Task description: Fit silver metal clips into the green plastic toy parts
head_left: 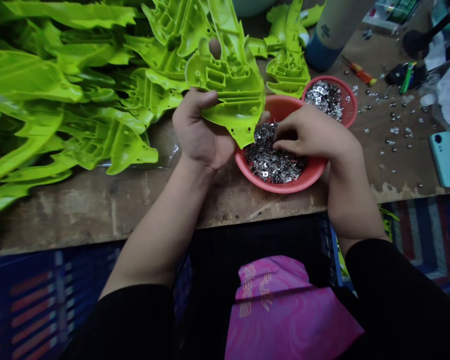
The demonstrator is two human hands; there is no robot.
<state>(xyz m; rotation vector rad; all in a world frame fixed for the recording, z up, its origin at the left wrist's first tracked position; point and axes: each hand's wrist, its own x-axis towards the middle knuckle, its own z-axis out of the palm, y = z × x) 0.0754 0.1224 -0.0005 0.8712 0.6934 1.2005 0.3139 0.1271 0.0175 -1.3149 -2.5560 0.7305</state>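
Note:
My left hand grips a lime-green plastic shell half, its ribbed inner side facing up and its lower tip over the rim of a red bowl. Small shiny metal pieces fill much of that bowl. Over them, my right hand reaches in from the right with its fingers bent and their tips at the pieces. Whether a piece is between those fingertips is hidden. Behind it stands a smaller red basket with more metal parts.
Many lime-green shells are heaped on the left of the wooden table. A bottle, a screwdriver, scattered metal bits and a mint-green phone lie or stand to the right. Blue crates sit below the table edge.

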